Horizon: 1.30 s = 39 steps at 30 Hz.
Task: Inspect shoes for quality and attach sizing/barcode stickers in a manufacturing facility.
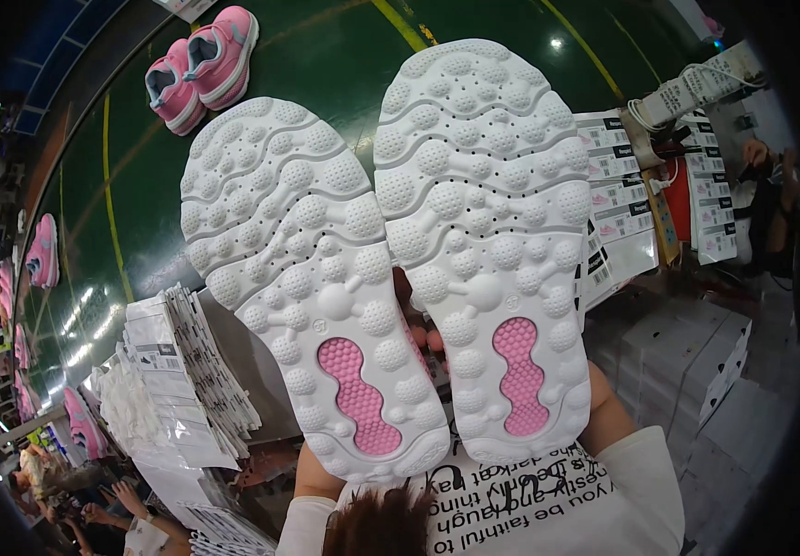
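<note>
Two shoes are held up side by side, their white soles facing me. The left shoe (298, 250) leans slightly left, and the right shoe (483, 213) is nearly upright. Each sole has rounded bumps, wavy grooves and a pink inset near the heel. My left forearm (314, 477) runs behind the left shoe and my right forearm (608, 412) behind the right one. The soles hide most of both hands, which support the shoes from behind. A few fingertips (432, 341) show in the gap between the shoes; I cannot tell which hand they belong to.
A pair of pink shoes (203, 69) stands on the green table (326, 56) at the far left. More pink shoes (43, 250) line its left edge. Stacked labelled packets (187, 371) lie left; label sheets (622, 195) and boxes (668, 361) are right. Other people's hands (126, 500) show lower left.
</note>
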Tool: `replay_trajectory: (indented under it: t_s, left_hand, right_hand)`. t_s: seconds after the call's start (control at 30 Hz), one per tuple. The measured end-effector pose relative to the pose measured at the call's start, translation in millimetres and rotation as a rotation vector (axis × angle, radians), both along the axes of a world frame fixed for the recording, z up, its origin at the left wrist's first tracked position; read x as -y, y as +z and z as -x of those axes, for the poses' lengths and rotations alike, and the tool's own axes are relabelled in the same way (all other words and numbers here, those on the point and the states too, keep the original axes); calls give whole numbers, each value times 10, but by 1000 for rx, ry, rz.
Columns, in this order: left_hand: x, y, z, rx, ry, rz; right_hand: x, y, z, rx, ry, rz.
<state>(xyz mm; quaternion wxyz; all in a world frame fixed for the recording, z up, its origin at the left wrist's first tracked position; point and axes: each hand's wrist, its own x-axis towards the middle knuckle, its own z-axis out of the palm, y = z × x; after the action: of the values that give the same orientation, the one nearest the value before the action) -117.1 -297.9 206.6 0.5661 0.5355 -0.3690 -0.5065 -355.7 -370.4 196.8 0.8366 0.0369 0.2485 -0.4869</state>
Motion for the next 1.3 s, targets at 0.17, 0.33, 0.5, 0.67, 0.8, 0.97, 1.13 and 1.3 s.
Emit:
replay_trajectory:
  t_s: [0.17,0.33,0.5,0.67,0.8,0.97,1.13,1.3]
  left_hand:
    - [397,-172,63,18,-70,26]
    - [1036,-325,184,65,-106,35]
    - [1922,-592,162,66,-220,60]
    - [2643,-676,-807,277,-263,141]
    - [3116,-1169,-481,856,-138,78]
    - [2347,-730,-218,1187,-276,210]
    - [817,-467,284,1213,-714,44]
    - [316,-744,615,1092,-600,-109]
  right_hand:
    - [9,-679,154,-1,456,162]
    - [113,-774,147,21,581,261]
    - [865,-758,441,-59,350,593]
    - [2149,-762,342,-975,44,735]
    - [2678,-1191,37,-1334,54,957]
    - [1706,-591,180,-1776,-44,1078]
    - [364,-561,387,-1994,594,1291]
    - [131,-715,512,-2259,620,1374]
